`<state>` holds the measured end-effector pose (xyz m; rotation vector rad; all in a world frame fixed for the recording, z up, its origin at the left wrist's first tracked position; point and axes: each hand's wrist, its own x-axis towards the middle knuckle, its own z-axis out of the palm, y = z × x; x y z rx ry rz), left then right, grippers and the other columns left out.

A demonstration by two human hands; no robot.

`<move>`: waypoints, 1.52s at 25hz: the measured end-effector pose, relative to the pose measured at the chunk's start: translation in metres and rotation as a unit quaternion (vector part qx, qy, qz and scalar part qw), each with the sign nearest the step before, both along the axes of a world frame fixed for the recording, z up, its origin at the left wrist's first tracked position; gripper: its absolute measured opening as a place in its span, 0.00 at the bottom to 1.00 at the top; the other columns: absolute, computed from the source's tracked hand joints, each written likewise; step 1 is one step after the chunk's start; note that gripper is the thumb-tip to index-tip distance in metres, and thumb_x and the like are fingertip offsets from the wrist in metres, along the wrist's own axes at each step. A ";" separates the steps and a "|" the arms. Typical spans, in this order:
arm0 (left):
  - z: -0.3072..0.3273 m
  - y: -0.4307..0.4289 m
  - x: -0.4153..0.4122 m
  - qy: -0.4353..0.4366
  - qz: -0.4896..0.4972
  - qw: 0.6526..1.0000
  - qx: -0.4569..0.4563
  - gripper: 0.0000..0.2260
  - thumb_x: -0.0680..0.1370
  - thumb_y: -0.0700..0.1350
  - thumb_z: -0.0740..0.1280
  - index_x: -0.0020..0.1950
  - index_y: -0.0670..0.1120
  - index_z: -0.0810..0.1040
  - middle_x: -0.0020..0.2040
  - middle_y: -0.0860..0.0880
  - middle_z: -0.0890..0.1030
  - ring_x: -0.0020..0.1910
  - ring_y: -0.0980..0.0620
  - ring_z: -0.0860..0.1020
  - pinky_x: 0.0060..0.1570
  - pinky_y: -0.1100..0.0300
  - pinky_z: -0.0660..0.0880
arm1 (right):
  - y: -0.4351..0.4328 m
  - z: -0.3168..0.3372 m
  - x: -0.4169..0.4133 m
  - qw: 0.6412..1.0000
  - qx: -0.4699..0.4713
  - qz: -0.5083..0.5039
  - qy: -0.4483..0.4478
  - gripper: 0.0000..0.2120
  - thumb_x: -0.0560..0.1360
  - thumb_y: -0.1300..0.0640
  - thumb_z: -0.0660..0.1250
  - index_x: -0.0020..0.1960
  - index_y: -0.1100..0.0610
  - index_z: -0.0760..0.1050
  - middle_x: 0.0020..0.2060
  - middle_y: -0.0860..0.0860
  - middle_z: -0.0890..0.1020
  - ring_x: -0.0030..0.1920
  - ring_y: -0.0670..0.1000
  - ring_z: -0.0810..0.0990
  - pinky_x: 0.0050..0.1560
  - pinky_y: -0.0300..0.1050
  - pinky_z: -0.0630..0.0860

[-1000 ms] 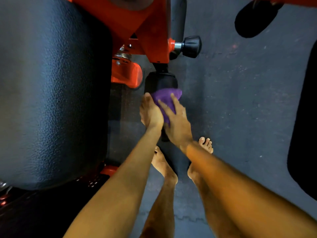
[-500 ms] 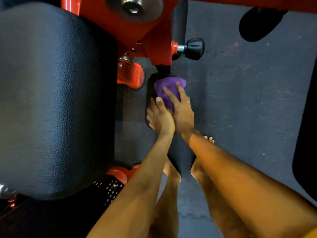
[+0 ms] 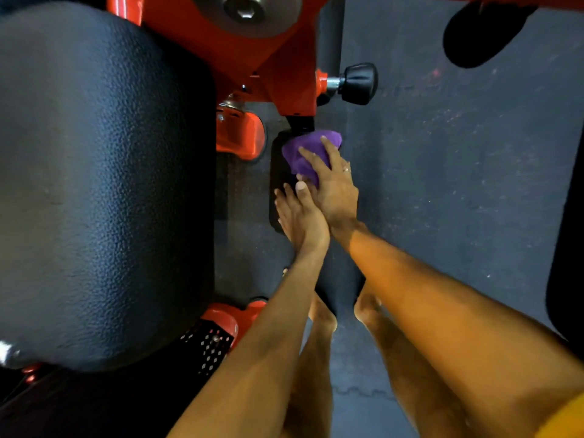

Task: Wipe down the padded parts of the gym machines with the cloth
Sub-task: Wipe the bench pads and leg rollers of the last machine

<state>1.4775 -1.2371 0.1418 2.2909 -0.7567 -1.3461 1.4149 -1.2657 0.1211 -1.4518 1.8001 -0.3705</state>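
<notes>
— Head view, looking down: how far along did the wiping seem?

— Partway at best, I'd judge. The cloth (image 3: 311,154) lay at the top end of the small roller pad (image 3: 276,165), just under the orange frame (image 3: 278,58), so that pad was the one in hand. Its lower stretch ran under the left hand, and nothing showed whether it had been wiped.

— And the rest?

— The large pad (image 3: 101,184) on the left, a dark pad (image 3: 483,33) at the upper right and another (image 3: 568,248) at the right edge had neither hand on them. No damp streak told wiped from unwiped, so I'd count them as probably left to do.

— The hands?

— The right hand (image 3: 335,188) draped over the bunched cloth, fingers curved around the wad and pressing it to the roller. The left hand (image 3: 300,216) lay just beside it, fingers fairly straight and flat on the roller, steadying it by my reading.

— Materials?

— The cloth was purple and soft, crumpled into a ball rather than spread. The roller looked like smooth black vinyl, cylindrical. The large pad was black too, pebble-grained, with rounded corners. The frame was glossy painted metal, with a black knob (image 3: 360,83) on a steel pin. The floor (image 3: 458,184) was grey speckled matting.
</notes>
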 end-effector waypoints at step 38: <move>-0.015 -0.014 0.039 0.027 0.131 0.991 0.017 0.47 0.71 0.78 0.46 0.77 0.47 0.69 0.76 0.43 0.71 0.75 0.45 0.69 0.76 0.46 0.63 | 0.091 0.001 0.008 0.994 -0.040 0.100 0.023 0.32 0.75 0.60 0.72 0.76 0.43 0.69 0.82 0.47 0.55 0.77 0.61 0.59 0.56 0.57 0.81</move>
